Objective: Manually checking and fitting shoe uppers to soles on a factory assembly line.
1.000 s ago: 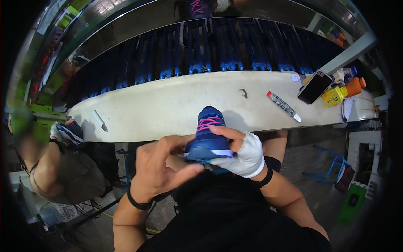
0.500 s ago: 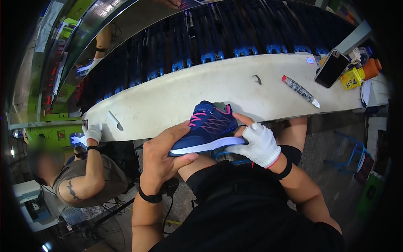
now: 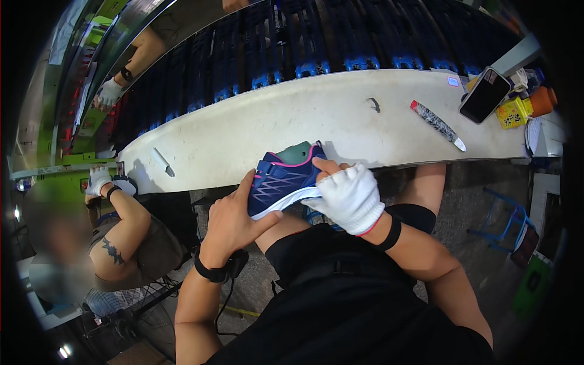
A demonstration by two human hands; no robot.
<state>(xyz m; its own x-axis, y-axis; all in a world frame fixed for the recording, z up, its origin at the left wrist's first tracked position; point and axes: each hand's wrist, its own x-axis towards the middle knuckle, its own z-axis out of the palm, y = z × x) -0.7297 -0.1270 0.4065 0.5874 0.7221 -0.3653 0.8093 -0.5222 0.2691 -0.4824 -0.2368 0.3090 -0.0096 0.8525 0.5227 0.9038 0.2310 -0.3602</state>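
Steadying shoe [image 3: 278, 190]: probably best supported at both ends; light pressure on the upper, no crushing the pink-edged collar [image 3: 298, 163].
Shoe spot: by near edge of white table [image 3: 243, 125], toe left, opening facing away.
Left hand [image 3: 232, 220]: bare, spread round the toe end, thumb low by the white sole [image 3: 291, 201].
Right hand [image 3: 351, 198]: gloved, bare fingertips, gripping the heel.
Forearms: angled inward from below.

Worn on the person's head, the left of two fisheye cameras looks steeply down, near the left hand [image 3: 233, 219] and right hand [image 3: 351, 199] at mid-frame. Its wide view takes in the torso [image 3: 353, 316] at bottom centre, bends the pale table [image 3: 255, 125] across the middle and reaches the conveyor [image 3: 264, 78] at the top.
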